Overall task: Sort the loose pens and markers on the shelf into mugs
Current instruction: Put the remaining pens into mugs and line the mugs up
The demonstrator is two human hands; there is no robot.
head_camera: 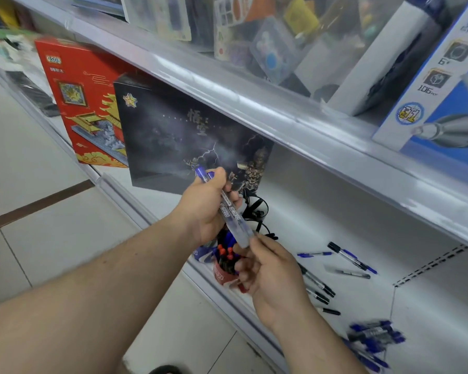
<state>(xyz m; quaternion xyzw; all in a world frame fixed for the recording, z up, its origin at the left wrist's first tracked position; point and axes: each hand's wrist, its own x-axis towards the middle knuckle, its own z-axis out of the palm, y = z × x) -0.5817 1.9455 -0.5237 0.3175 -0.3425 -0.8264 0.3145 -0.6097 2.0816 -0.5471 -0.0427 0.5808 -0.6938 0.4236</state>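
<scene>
My left hand (204, 209) grips two blue-capped markers (229, 209) above the shelf, their caps pointing up and left. The fingertips of my right hand (268, 268) pinch the lower ends of these markers. Directly below stand a red mug (223, 276) holding pens with red and blue tops and a blue-and-white mug (204, 255), both partly hidden by my hands. Loose pens (346, 256) lie scattered on the white shelf (430, 306) to the right. A heap of blue markers (374, 336) lies near the shelf's front edge.
A black box (179, 136) and a red box (79, 98) stand on the shelf to the left. A black cable (257, 211) lies behind the mugs. The upper shelf (281, 112) overhangs, carrying a blue box (441, 85) and packaged goods.
</scene>
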